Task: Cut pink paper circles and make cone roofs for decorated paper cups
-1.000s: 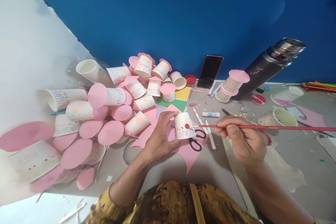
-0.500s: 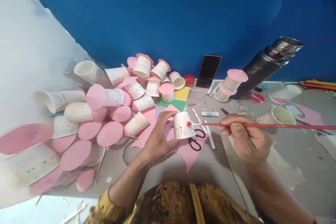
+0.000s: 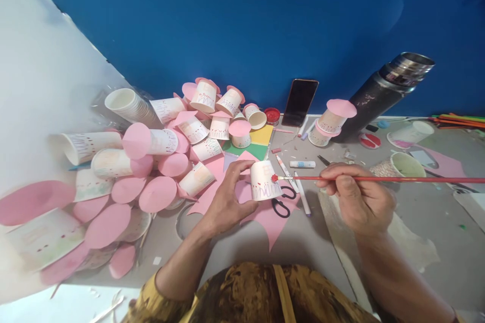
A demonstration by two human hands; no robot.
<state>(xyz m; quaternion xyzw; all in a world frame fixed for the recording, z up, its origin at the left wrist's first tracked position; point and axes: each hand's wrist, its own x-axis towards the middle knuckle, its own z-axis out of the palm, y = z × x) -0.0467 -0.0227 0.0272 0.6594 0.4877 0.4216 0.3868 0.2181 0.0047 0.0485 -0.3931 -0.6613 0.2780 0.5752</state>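
Observation:
Between the thumb and fingers of my left hand (image 3: 227, 197) is a white paper cup (image 3: 262, 176), held upside down. Red dabs and purple zigzag strokes run around its side. My right hand (image 3: 361, 199) pinches a long red paintbrush (image 3: 303, 178), lying almost level. Its red-loaded tip meets the cup's right side, or nearly so; I cannot tell whether it touches. Under the cup lie pink paper (image 3: 271, 224) and scissors with black handles (image 3: 281, 207). Markers (image 3: 302, 194) and a small white tube (image 3: 302, 164) rest just beyond.
Many decorated cups with pink paper discs (image 3: 157, 194) crowd the left side, near a stack of plain cups (image 3: 127, 103). At the back are a red paint pot (image 3: 272, 115), a phone (image 3: 300, 102) and a dark flask (image 3: 379, 93). A patterned cup (image 3: 407, 165) stands right.
The brush and my right hand have shifted very slightly to the right. My left hand keeps the cup in nearly the same place.

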